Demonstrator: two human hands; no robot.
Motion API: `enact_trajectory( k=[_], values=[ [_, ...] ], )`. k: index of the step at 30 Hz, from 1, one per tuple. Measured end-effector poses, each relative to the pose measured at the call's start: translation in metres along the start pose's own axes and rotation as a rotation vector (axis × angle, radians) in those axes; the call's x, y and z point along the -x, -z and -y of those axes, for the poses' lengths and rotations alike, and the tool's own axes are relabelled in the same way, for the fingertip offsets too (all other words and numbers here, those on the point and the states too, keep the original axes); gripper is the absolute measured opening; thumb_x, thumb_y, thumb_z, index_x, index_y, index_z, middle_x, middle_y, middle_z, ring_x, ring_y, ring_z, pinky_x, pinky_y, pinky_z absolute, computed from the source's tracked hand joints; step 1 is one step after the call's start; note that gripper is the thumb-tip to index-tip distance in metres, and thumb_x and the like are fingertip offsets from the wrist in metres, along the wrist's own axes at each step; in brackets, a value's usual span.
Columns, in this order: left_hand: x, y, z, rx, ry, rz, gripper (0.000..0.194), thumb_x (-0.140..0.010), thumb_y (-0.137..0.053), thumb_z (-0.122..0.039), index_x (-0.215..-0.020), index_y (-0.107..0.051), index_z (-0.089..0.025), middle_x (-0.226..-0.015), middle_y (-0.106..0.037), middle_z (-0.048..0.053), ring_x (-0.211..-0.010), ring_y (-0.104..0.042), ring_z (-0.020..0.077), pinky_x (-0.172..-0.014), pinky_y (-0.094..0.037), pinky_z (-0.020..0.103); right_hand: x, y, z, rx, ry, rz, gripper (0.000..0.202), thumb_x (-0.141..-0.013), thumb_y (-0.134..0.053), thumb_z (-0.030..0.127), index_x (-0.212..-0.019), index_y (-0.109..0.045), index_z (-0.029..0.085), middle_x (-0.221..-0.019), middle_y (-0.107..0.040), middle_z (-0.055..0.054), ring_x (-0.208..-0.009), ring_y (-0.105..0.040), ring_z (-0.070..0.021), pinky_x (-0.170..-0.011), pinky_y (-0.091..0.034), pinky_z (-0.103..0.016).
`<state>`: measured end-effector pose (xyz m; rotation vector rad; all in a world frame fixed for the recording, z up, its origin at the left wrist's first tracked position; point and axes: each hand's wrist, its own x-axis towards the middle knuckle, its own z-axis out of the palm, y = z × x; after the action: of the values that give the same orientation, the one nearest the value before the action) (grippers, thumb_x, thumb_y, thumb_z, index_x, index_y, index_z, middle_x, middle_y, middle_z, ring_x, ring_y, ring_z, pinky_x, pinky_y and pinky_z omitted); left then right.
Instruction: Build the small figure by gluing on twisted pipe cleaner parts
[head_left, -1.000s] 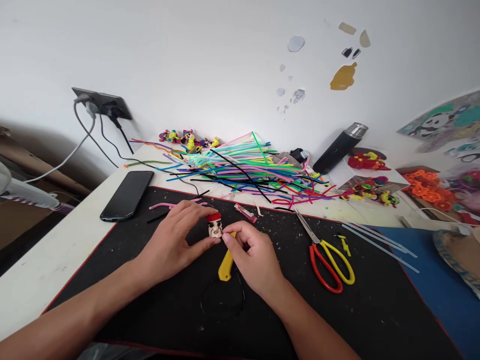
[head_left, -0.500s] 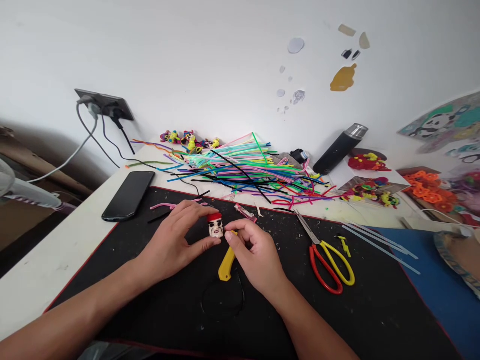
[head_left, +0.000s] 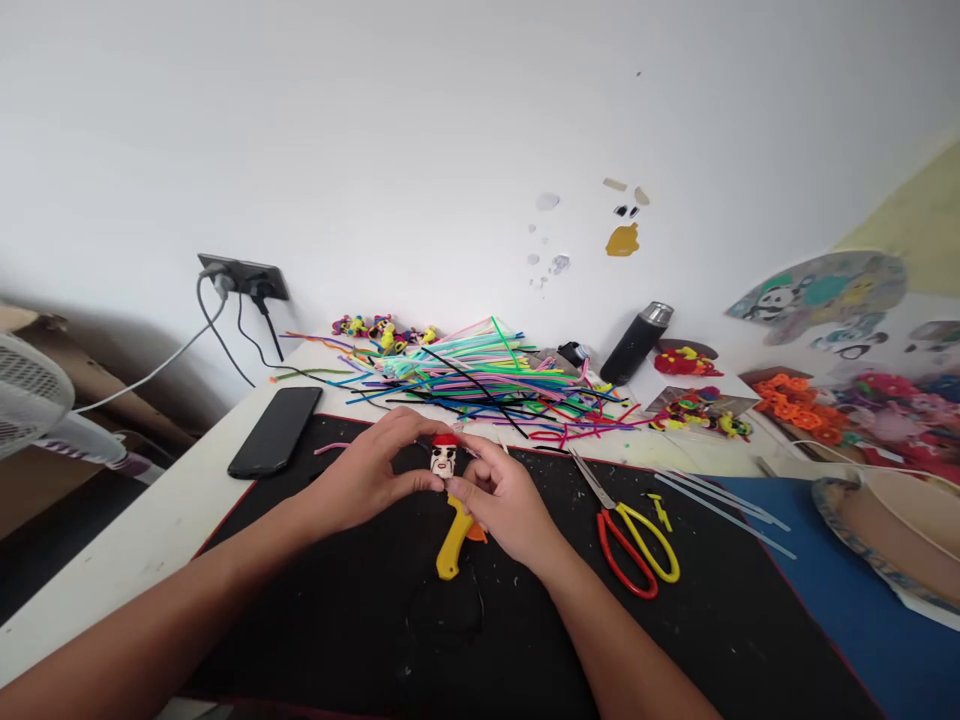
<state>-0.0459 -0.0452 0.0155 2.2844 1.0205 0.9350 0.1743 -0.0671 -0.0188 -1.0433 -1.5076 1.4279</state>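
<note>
My left hand (head_left: pixel 379 462) pinches a small doll head (head_left: pixel 444 460) between its thumb and fingers. The head has a white face with black painted features and a red top. From the other side, my right hand (head_left: pixel 499 490) has its thumb and forefinger closed at the head's right edge. Just below the fingers lies a yellow-handled glue gun (head_left: pixel 454 545) with an orange trigger, partly hidden behind my right hand. Its dark cord loops over the black mat (head_left: pixel 337 620).
Scissors (head_left: pixel 626 540) with red and yellow handles lie to the right, near clear glue sticks (head_left: pixel 724 510). Behind are piled pipe cleaners (head_left: pixel 480 375), a black flask (head_left: pixel 637 345) and small colourful figures (head_left: pixel 690 408). A phone (head_left: pixel 276 432) rests at left.
The view has tilted up and shifted right. My right fingers have moved in against the doll head, and the orange trigger of the glue gun now shows.
</note>
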Motion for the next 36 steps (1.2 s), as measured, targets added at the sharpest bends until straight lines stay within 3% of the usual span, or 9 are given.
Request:
enact_trajectory(
  k=[5,8,13,23,31,36],
  values=[
    [-0.017,0.006,0.009,0.09,0.039,0.015,0.045,-0.091,-0.074,-0.054,-0.127,-0.067,-0.026,-0.12,-0.071,0.008,-0.111,-0.066,0.0258,-0.096,-0.056,0.04,-0.019,0.009,0.008,0.209,0.143,-0.036,0.058,-0.09,-0.072,0.03,-0.146,-0.058,0.021,-0.068,-0.053,0.008,-0.06,-0.048,-0.0119,-0.058,-0.035,-0.024],
    [-0.023,0.002,0.021,0.112,0.041,-0.047,0.047,-0.088,-0.077,-0.055,-0.123,-0.068,-0.025,-0.12,-0.07,0.009,-0.109,-0.065,0.0258,-0.098,-0.054,0.041,-0.033,0.012,0.006,0.319,0.19,-0.051,0.056,-0.091,-0.072,0.026,-0.146,-0.059,0.022,-0.067,-0.052,0.008,-0.061,-0.049,-0.0131,-0.06,-0.035,-0.025],
    [-0.02,-0.008,0.035,0.163,0.099,-0.062,0.048,-0.087,-0.079,-0.051,-0.126,-0.069,-0.025,-0.119,-0.07,0.009,-0.109,-0.063,0.0268,-0.096,-0.052,0.039,-0.043,0.009,-0.009,0.326,0.203,-0.063,0.056,-0.094,-0.071,0.034,-0.147,-0.059,0.021,-0.066,-0.052,0.007,-0.062,-0.048,-0.014,-0.06,-0.033,-0.025],
    [-0.009,-0.015,0.02,0.408,0.174,0.099,0.049,-0.092,-0.074,-0.046,-0.136,-0.065,-0.027,-0.134,-0.065,0.009,-0.121,-0.059,0.0285,-0.107,-0.045,0.044,-0.021,0.029,-0.008,0.475,0.179,-0.036,0.058,-0.092,-0.072,0.025,-0.149,-0.061,0.027,-0.066,-0.051,0.008,-0.061,-0.047,-0.0131,-0.062,-0.034,-0.025],
    [-0.01,-0.021,0.016,0.697,0.275,0.074,0.04,-0.094,-0.073,-0.042,-0.129,-0.067,-0.022,-0.121,-0.069,0.008,-0.113,-0.062,0.0258,-0.101,-0.049,0.04,-0.02,0.027,-0.009,0.493,0.189,-0.026,0.06,-0.092,-0.074,0.026,-0.15,-0.059,0.028,-0.067,-0.051,0.008,-0.062,-0.048,-0.0126,-0.062,-0.035,-0.025],
    [-0.01,-0.022,0.015,0.733,0.267,0.071,0.034,-0.093,-0.076,-0.038,-0.121,-0.069,-0.021,-0.117,-0.07,0.007,-0.11,-0.064,0.0239,-0.099,-0.051,0.038,-0.02,0.025,-0.01,0.502,0.177,-0.015,0.059,-0.093,-0.073,0.028,-0.15,-0.059,0.028,-0.067,-0.052,0.009,-0.062,-0.048,-0.0127,-0.063,-0.035,-0.025]
  ],
)
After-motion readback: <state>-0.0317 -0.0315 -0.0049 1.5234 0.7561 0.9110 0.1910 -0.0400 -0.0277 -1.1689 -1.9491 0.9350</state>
